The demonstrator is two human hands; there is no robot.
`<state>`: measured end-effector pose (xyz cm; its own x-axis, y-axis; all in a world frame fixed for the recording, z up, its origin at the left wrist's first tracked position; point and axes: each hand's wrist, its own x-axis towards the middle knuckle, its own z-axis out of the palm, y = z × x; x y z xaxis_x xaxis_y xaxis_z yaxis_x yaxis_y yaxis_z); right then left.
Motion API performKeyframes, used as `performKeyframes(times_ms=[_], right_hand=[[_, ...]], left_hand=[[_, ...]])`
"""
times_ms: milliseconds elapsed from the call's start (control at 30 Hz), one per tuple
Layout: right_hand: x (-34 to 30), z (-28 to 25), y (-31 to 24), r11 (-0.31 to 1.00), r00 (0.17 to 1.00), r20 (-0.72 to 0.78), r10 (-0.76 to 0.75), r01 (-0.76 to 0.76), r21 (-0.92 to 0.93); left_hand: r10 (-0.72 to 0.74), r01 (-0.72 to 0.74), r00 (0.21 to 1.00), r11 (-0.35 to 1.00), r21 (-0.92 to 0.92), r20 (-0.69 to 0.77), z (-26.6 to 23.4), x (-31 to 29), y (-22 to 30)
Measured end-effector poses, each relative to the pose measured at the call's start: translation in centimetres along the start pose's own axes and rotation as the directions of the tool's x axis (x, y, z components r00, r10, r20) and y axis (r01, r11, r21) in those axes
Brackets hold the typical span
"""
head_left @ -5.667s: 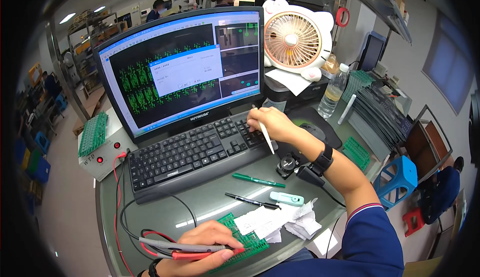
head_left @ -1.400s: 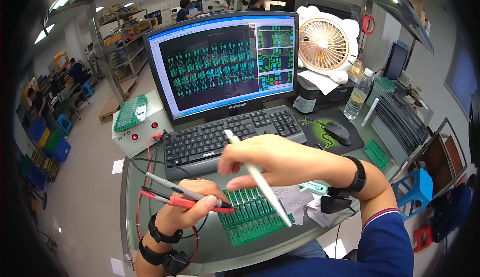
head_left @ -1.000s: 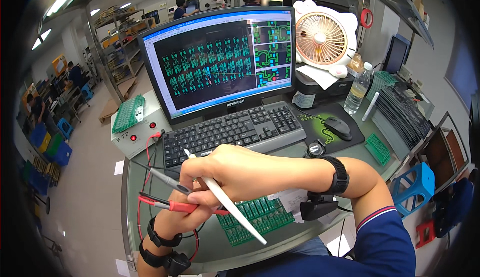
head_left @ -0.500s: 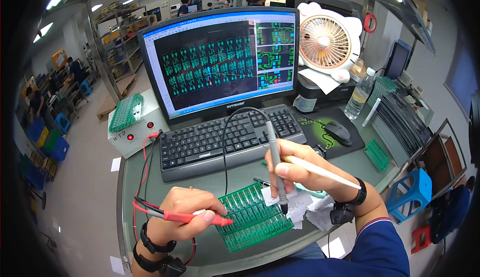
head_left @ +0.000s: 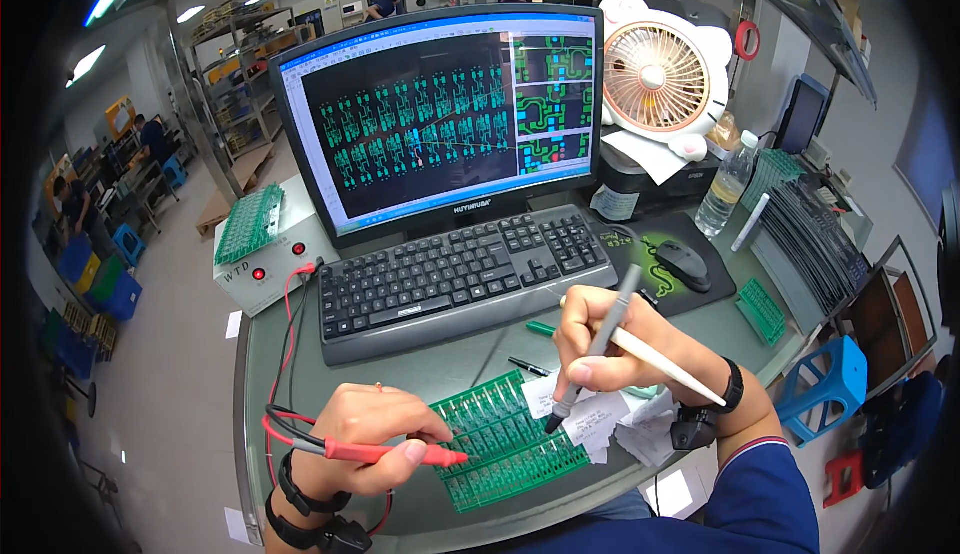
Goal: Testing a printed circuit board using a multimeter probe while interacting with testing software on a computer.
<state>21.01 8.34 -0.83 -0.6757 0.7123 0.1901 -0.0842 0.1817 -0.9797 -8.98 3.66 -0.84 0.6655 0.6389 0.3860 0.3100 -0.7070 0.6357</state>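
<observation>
My left hand point(head_left: 375, 429) is closed around a red test probe point(head_left: 375, 451). Its tip points at the green panel of small circuit boards point(head_left: 490, 441), near the panel's left part; whether it touches I cannot tell. My right hand point(head_left: 620, 339) grips a grey test probe point(head_left: 612, 324) with a black tip, held slanted over the panel's right part. A slim cream-white stick point(head_left: 668, 364) is also tucked in that hand, running back toward the wrist. Paper slips point(head_left: 590, 416) with writing lie under and beside the right hand, partly over the panel.
A keyboard point(head_left: 460, 279) and a monitor point(head_left: 420, 134) showing a board layout stand behind. A white box point(head_left: 270, 254) with red sockets is at left. A mouse point(head_left: 682, 266), water bottle point(head_left: 722, 189), fan point(head_left: 660, 79) and another green panel point(head_left: 762, 311) are at right.
My right hand has moved slightly right and tilted the grey probe, its tip shifting left and a little down. The probe's black cable has swung and blurs. My left hand has barely moved.
</observation>
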Motion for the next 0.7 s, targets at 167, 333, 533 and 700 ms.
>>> performKeyframes(times_ms=[167, 333, 533, 700], right_hand=[[0.0, 0.1, -0.8, 0.996, 1.0, 0.023, 0.001, -0.003, 0.093], [-0.2, 0.0, -0.8, 0.997, 1.0, -0.002, 0.002, -0.002, 0.073], [-0.5, -0.2, -1.0, 0.999, 1.0, -0.018, 0.023, -0.022, 0.028], [0.0, -0.1, -2.1, 0.997, 0.995, 0.054, 0.078, -0.078, 0.011]], left_hand=[[0.024, -0.024, 1.0, 1.0, -0.003, -0.017, 0.1, 0.0, -0.1], [0.002, -0.002, 1.0, 1.0, -0.001, 0.0, 0.0, 0.0, 0.1], [0.003, -0.003, 1.0, 1.0, -0.012, -0.018, 0.5, -0.1, -0.1], [-0.006, 0.006, 1.0, 1.0, -0.004, -0.013, -0.1, -0.1, -0.2]])
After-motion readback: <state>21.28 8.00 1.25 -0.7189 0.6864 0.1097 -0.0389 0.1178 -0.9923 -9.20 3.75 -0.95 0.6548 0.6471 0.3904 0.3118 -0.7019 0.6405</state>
